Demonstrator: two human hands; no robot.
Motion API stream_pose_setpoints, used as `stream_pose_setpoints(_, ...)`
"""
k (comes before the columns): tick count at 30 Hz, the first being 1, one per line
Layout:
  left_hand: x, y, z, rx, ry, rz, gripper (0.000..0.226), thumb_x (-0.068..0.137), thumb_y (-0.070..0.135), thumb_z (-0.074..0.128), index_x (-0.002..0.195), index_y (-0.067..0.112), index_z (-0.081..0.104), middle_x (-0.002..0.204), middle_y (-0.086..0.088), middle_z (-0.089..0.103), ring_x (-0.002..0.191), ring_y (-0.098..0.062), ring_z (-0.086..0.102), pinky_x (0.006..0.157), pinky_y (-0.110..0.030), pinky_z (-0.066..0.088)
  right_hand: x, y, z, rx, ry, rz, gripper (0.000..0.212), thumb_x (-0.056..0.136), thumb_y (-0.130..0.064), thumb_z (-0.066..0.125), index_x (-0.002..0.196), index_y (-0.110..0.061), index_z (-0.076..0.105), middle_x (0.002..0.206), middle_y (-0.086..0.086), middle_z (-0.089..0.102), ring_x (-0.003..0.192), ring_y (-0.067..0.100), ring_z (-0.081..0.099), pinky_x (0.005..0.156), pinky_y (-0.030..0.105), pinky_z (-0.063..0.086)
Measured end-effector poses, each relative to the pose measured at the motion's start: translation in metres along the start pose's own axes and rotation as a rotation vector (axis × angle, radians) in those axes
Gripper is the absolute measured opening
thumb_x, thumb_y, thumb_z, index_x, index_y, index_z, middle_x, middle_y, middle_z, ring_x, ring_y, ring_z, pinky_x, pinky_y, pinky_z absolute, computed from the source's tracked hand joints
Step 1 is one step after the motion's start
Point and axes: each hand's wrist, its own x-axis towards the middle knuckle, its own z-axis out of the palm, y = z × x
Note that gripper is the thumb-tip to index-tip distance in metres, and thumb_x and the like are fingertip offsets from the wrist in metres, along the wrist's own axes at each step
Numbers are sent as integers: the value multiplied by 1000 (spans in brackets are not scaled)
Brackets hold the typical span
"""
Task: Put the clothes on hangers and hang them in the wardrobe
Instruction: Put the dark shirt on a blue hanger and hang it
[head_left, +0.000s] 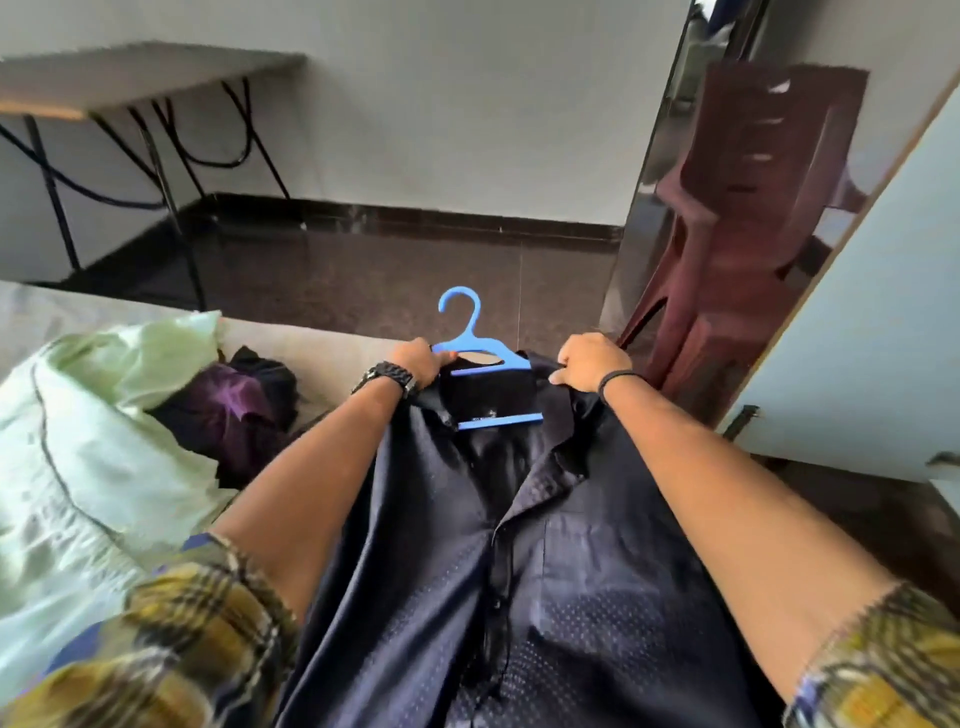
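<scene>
Both hands work at a dark navy shirt (467, 545) spread front-up over the bed's (311, 340) near edge: the left hand (415, 364) grips the left shoulder together with the blue hanger (480, 364), and the right hand (592, 361) pinches the right shoulder of the cloth. Dressing the hanger is the step in hand, and it looks nearly done, though blur hides how far the right arm of it sits inside. Next it calls for lifting by the hook toward the wardrobe door (857, 312); more dark clothes (239, 400) wait on the bed beside a pale green pillow (93, 415).
</scene>
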Motion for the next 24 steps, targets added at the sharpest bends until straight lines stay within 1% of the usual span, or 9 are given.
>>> stream_pose_setpoints(2,14,-7,19,14,92,-46,52,91,53,49,116,9,60,122,-16,61,111,-35,58,92,-41,47,14,-5,18,39,55,44,34,89,-32,63,112,-8,63,122,20,56,110,38,58,88,39,47)
stream_pose_setpoints(5,20,-15,42,91,176,-98,48,93,46,51,126,12,50,132,-15,47,124,-36,44,99,-47,38,34,-10,49,121,38,62,31,93,-24,56,118,-5,60,125,22,56,111,39,56,89,39,47)
stream_pose_setpoints(10,2,-24,73,-114,370,115,29,86,9,55,114,8,57,118,-17,52,109,-38,48,91,-41,38,34,-6,98,175,-176,-7,45,90,-20,63,130,-7,45,131,20,51,124,36,46,97,40,40)
stream_pose_setpoints(12,-21,-27,90,-273,386,206,21,84,3,56,104,4,60,104,-16,59,96,-34,56,85,-37,42,21,-6,110,148,-39,-10,43,90,-22,62,129,-10,45,129,17,48,123,37,44,97,45,40)
stream_pose_setpoints(14,-44,-31,110,-353,348,218,13,84,4,58,97,5,61,93,-12,65,86,-29,60,80,-35,46,4,-8,115,176,204,-49,33,90,-22,61,120,-11,50,122,14,50,117,35,46,93,44,40)
stream_pose_setpoints(17,-67,-39,139,-398,301,136,7,84,6,60,91,8,62,86,-9,67,81,-26,63,76,-37,49,-26,-9,117,469,354,-11,16,92,-23,60,87,-10,52,96,12,60,98,31,54,76,34,39)
stream_pose_setpoints(19,-77,-48,158,-450,279,58,6,85,7,60,90,8,61,87,-10,68,83,-28,64,77,-39,51,-44,-4,123,450,192,115,33,93,-37,55,73,-12,48,87,14,64,87,34,59,65,32,38)
stream_pose_setpoints(22,-79,-53,172,-583,273,-75,5,86,7,58,89,11,58,84,-11,67,74,-31,66,73,-44,56,-64,-1,132,508,-215,288,51,93,-51,49,74,-4,56,71,12,63,47,24,56,41,26,42)
stream_pose_setpoints(24,-83,-50,170,-676,258,-163,6,89,5,57,87,11,56,82,-13,66,63,-25,65,67,-40,58,-73,-2,142,673,-248,367,47,93,-44,56,74,-2,57,65,8,57,38,15,50,35,22,40)
